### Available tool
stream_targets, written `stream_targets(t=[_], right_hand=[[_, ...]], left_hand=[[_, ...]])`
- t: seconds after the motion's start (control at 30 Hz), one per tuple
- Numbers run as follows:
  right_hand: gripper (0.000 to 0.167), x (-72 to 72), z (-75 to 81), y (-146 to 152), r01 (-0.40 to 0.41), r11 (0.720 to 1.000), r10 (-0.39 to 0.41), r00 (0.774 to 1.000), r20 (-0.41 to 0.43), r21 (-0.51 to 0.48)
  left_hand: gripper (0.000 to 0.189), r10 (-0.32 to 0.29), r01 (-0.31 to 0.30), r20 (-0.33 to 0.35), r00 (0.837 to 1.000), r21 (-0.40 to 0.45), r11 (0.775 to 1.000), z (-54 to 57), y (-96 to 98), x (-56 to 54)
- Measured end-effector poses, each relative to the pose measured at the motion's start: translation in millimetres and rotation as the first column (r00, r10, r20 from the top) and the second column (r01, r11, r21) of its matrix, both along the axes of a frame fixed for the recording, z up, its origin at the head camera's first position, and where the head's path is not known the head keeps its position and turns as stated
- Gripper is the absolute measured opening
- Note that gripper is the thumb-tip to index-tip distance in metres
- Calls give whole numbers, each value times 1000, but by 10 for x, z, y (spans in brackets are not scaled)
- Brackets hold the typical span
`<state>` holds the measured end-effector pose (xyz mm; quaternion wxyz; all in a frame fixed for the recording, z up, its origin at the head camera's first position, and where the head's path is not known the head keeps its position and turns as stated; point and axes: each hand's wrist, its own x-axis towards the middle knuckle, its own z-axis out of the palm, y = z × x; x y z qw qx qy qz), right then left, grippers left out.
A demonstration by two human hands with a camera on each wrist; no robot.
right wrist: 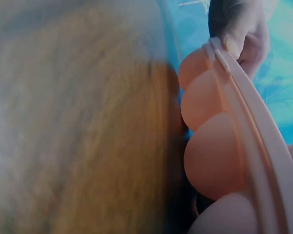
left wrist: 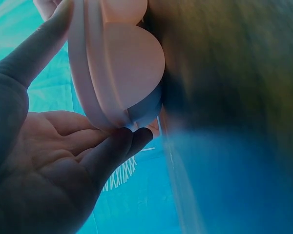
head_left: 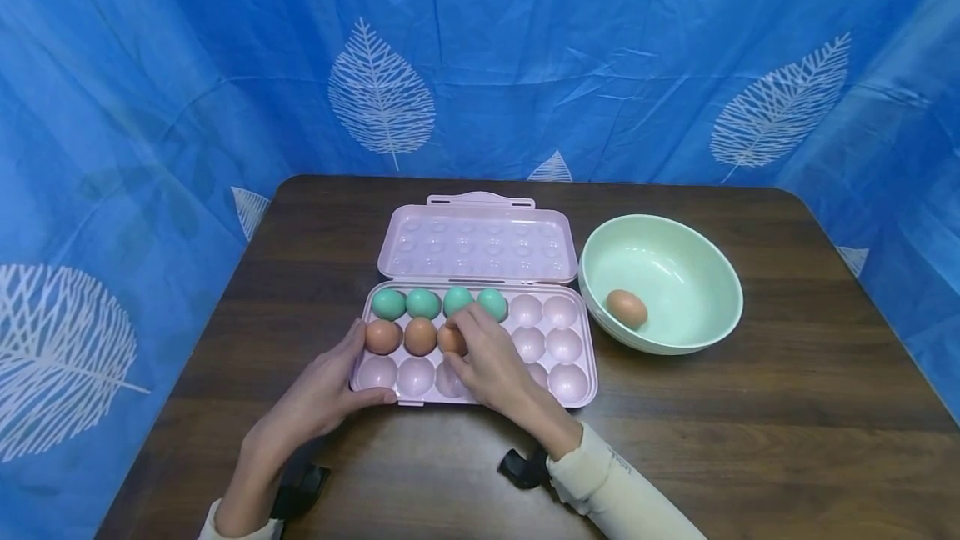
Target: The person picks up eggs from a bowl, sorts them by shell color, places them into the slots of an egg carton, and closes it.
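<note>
A pink egg tray [head_left: 590, 357] lies on the table with its lid [head_left: 480, 248] folded back. My left hand [head_left: 322, 386] grips the tray's left end, thumb along the front edge and fingers at the side. In the left wrist view, that hand [left wrist: 53, 156] spans the tray's corner [left wrist: 132, 63]. My right hand [head_left: 495, 361] pinches a brown egg [head_left: 452, 340] at the third cup of the middle row, covering part of it. Two brown eggs [head_left: 420, 336] sit left of it. Several green eggs [head_left: 423, 304] fill the back row's left part.
A pale green bowl [head_left: 690, 290] stands just right of the tray, with one brown egg [head_left: 627, 308] inside. The dark wooden table [head_left: 810, 340] reaches back to a blue curtain [head_left: 525, 65] with white leaf prints.
</note>
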<state>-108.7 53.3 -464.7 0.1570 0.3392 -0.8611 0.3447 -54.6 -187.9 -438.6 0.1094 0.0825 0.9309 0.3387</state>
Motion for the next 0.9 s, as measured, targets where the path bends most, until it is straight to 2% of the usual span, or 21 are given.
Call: stream_targets(t=[0.17,0.47,0.9], right_hand=[[32,11,-27,-19,17,1000,-18,1000,-15,-10],[31,66,-7,-15,71,996,-70,997,-33,49],[36,99,89,72,27,995,-32,998,58,92]], left_hand=[[112,2,-1,-3,1000,10,1000,2,-2,2],[112,1,-1,-9,1000,8,1000,-4,-4,8],[112,-2,2,-1,1000,13,1000,9,-2,17]])
